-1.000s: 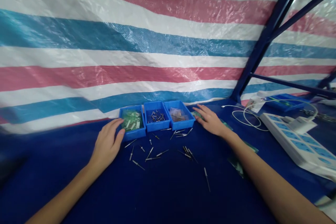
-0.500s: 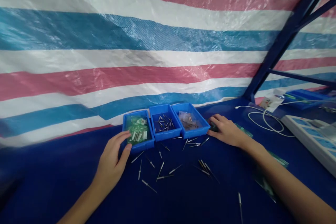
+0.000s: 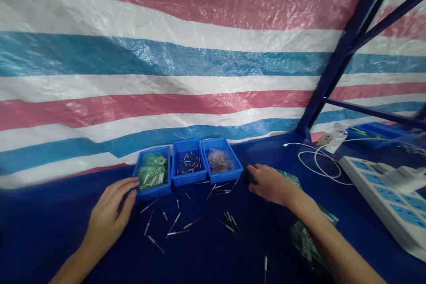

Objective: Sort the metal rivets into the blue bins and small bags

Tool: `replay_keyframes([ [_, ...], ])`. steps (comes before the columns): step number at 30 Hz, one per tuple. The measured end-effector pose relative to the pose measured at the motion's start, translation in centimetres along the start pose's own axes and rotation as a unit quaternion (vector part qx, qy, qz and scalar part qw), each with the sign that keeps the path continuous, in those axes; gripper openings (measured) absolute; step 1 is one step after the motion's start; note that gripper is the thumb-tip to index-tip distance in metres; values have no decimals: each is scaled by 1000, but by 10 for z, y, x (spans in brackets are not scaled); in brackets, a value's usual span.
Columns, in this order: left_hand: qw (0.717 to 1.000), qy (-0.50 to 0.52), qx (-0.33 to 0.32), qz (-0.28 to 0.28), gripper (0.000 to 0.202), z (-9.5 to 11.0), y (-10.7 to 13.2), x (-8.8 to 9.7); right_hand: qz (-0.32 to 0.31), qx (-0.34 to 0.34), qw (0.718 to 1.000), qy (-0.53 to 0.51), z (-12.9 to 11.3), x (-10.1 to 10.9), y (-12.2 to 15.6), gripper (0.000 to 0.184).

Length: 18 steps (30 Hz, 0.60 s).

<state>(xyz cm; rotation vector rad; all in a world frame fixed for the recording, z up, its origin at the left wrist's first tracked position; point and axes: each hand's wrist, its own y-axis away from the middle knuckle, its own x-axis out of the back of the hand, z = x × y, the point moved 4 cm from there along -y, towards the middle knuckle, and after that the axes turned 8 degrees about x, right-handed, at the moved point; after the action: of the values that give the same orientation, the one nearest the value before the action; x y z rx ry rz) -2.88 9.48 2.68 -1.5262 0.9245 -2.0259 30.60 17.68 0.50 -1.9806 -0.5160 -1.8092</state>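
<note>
My left hand [image 3: 111, 213] rests at the left edge of a blue bin [image 3: 155, 192], fingers stretched out, thumb apart, holding nothing. Inside that bin lie green plastic packets of rivets [image 3: 155, 175]. Beside it stand a middle blue bin [image 3: 189, 180] of loose blind rivets [image 3: 191, 162] and a right blue bin [image 3: 228, 174] with clear bags [image 3: 218, 160]. Just right of the bins, my right hand [image 3: 271, 185] is low over the table with fingers curled around what looks like a dark green plastic bag [image 3: 252, 179], mostly hidden under them.
Several blind rivets [image 3: 173, 222] lie scattered before the bins on the blue table. More green bags [image 3: 306, 242] lie by my right forearm. A power strip [image 3: 382, 195], a white cable [image 3: 319, 168] and another blue tray [image 3: 376, 131] are at right. Behind hangs a striped tarp [image 3: 166, 102].
The view has swung right, so everything sits further left. My right hand has drawn slightly away from the right bin. The left hand stays at the left bin's edge.
</note>
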Motion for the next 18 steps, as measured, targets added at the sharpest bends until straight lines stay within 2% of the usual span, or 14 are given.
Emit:
replay_keyframes([
  [7,999,-25,7,48,14,24,7,14,-1,46,998,-45,-32,9,14,21],
  [13,998,12,-18,60,12,61,24,34,39,94,985,-141,-57,17,21,21],
  [16,998,40,-32,35,15,78,28,38,66,110,969,-211,-74,22,25,26],
  [18,997,61,-43,6,15,88,32,37,68,130,933,-328,-92,22,28,25],
])
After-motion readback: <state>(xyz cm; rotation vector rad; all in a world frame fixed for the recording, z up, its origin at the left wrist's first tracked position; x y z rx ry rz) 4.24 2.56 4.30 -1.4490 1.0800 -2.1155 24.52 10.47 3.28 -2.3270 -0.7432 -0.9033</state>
